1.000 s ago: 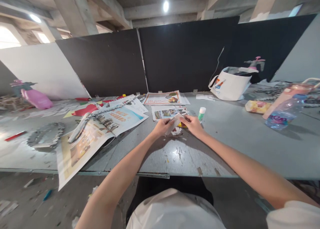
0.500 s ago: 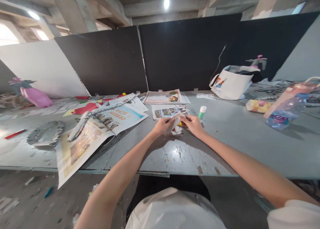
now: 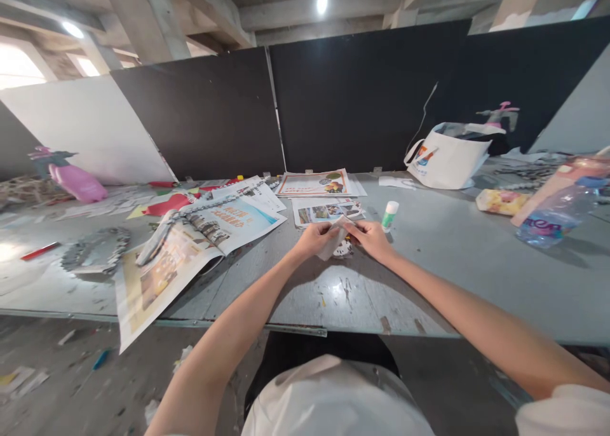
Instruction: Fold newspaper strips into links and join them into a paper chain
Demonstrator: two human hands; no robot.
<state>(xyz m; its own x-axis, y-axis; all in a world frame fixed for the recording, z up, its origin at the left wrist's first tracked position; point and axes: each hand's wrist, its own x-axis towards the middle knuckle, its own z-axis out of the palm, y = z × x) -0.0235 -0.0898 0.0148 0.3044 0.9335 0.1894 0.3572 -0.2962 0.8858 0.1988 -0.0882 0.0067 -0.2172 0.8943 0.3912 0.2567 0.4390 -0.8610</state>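
Table edge lies bodyward of the fingers; tabletop extends rightward from them to a clear water bottle. Forearms reach forward, converging. Left hand and right hand pinch a paper piece between them. Capped glue stick just right of right fingers. Beyond, farther right: open-topped white bag, contents unclear.

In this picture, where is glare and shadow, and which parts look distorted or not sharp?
Head view: glare whitens the table nearer the camera than the left hand and right hand; head view: shadow beside the plastic bottle, which leans, perhaps from lens distortion; head view: the held paper piece is too soft for fine detail.
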